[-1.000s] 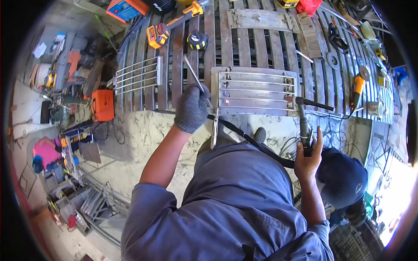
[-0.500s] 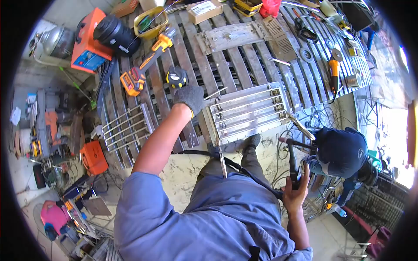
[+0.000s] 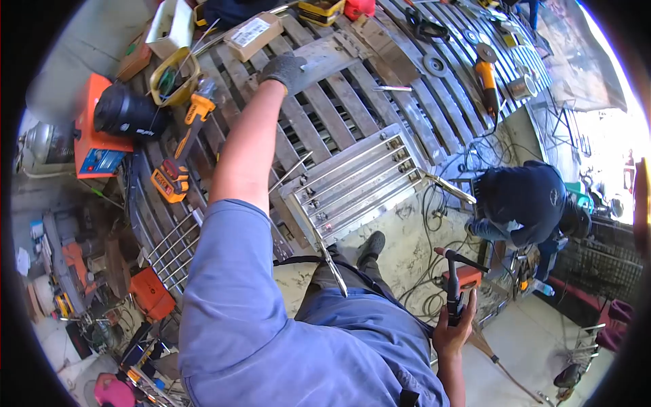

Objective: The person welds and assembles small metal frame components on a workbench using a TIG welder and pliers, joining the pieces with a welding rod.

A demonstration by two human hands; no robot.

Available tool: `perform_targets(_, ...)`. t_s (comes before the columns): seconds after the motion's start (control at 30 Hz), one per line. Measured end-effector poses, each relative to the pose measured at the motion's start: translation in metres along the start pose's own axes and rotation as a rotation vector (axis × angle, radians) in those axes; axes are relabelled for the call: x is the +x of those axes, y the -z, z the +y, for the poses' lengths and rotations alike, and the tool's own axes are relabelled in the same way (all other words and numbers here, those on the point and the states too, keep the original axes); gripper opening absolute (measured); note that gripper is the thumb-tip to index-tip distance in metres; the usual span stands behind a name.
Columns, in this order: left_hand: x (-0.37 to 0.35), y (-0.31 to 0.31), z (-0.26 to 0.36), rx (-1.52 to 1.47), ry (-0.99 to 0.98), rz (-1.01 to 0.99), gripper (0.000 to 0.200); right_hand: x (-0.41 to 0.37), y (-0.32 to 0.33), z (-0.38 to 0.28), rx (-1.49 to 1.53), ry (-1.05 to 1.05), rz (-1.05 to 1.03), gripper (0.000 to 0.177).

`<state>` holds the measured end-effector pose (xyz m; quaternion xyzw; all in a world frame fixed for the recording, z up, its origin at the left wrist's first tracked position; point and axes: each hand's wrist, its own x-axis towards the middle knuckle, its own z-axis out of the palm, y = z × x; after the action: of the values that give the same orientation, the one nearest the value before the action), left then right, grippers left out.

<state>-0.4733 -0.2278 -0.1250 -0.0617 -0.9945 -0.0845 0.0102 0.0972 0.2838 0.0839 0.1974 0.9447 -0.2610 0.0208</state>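
Hands apart: the gloved left hand (image 3: 281, 70) at the metal plate (image 3: 317, 61) on the slatted counter (image 3: 306, 125), grip hidden; the right hand (image 3: 455, 331) clamped on a torch (image 3: 453, 279) well clear of it, presumably light, rigid, best held by its handle (image 3: 453, 300).

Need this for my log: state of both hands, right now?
Left hand: gloved, at the metal plate; open or closed cannot be told.
Right hand: holding the torch.
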Motion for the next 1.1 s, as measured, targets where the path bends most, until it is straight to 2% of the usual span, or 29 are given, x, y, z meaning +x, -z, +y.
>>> perform_targets(0.03, 0.003, 0.009, 0.003, 0.052, 0.002, -0.048, 0.043, -0.001, -0.002, 0.000, -0.072, 0.108, 0.058, 0.090)
perform_targets(0.17, 0.001, 0.015, -0.004, 0.069, 0.050, -0.115, 0.041, -0.009, -0.001, 0.005, -0.061, 0.093, 0.094, 0.089)
perform_targets(0.27, 0.006, -0.003, -0.025, 0.012, 0.121, -0.005, 0.036, -0.006, 0.001, -0.001, -0.034, 0.062, 0.067, 0.090)
perform_targets(0.37, -0.017, 0.008, -0.023, -0.129, 0.172, 0.172, 0.032, 0.005, -0.004, 0.001, -0.117, 0.183, 0.124, 0.092)
perform_targets(0.47, -0.034, 0.013, -0.034, -0.144, 0.105, 0.380, 0.033, 0.016, 0.001, -0.015, 0.007, -0.056, 0.004, 0.096)
perform_targets(0.5, -0.057, 0.022, -0.023, -0.261, 0.105, 0.469, 0.033, 0.024, -0.001, -0.021, 0.075, 0.022, 0.029, 0.102)
perform_targets(0.53, -0.080, 0.037, -0.007, -0.373, 0.107, 0.563, 0.032, 0.030, -0.003, -0.025, 0.139, -0.039, 0.023, 0.101)
perform_targets(0.57, -0.108, 0.051, 0.013, -0.549, 0.114, 0.603, 0.029, 0.035, -0.004, -0.014, 0.113, -0.002, -0.005, 0.099)
perform_targets(0.6, -0.144, 0.065, 0.036, -0.556, 0.098, 0.626, 0.027, 0.042, -0.006, -0.004, 0.095, 0.039, -0.030, 0.098)
perform_targets(0.63, -0.181, 0.081, 0.059, -0.561, 0.074, 0.660, 0.026, 0.050, -0.007, -0.011, 0.099, 0.078, -0.021, 0.077)
perform_targets(0.67, -0.221, 0.083, 0.080, -0.721, 0.115, 0.583, 0.023, 0.059, -0.007, -0.019, 0.104, 0.117, -0.013, 0.057)
perform_targets(0.7, -0.265, 0.095, 0.102, -0.792, 0.159, 0.424, 0.025, 0.064, -0.001, -0.023, 0.099, 0.043, -0.103, 0.048)
perform_targets(0.73, -0.307, 0.094, 0.124, -0.864, 0.124, 0.421, 0.027, 0.070, 0.004, -0.029, 0.095, -0.029, -0.191, 0.039)
perform_targets(0.77, -0.348, 0.100, 0.145, -0.845, 0.131, 0.340, 0.029, 0.076, 0.007, -0.043, 0.134, 0.001, -0.189, 0.035)
perform_targets(0.83, -0.420, 0.114, 0.201, -1.214, 0.440, 0.073, 0.032, 0.088, 0.001, -0.040, 0.285, 0.090, -0.268, 0.032)
perform_targets(0.9, -0.474, 0.125, 0.254, -1.503, 0.472, 0.069, 0.035, 0.094, -0.006, -0.058, 0.497, 0.208, -0.425, 0.032)
perform_targets(0.93, -0.507, 0.119, 0.290, -2.045, 0.537, 0.031, 0.039, 0.094, -0.001, -0.063, 0.587, 0.329, -0.543, 0.034)
perform_targets(0.97, -0.514, 0.132, 0.311, -2.009, 0.593, 0.003, 0.038, 0.090, 0.001, -0.076, 0.665, 0.365, -0.608, 0.036)
perform_targets(1.03, -0.524, 0.151, 0.336, -2.173, 0.628, -0.048, 0.039, 0.081, 0.006, -0.095, 0.754, 0.441, -0.721, 0.038)
perform_targets(1.07, -0.529, 0.155, 0.345, -2.374, 0.597, -0.083, 0.040, 0.077, 0.008, -0.098, 0.762, 0.474, -0.768, 0.038)
perform_targets(1.1, -0.535, 0.158, 0.354, -2.576, 0.554, -0.128, 0.041, 0.075, 0.006, -0.097, 0.781, 0.595, -0.743, 0.039)
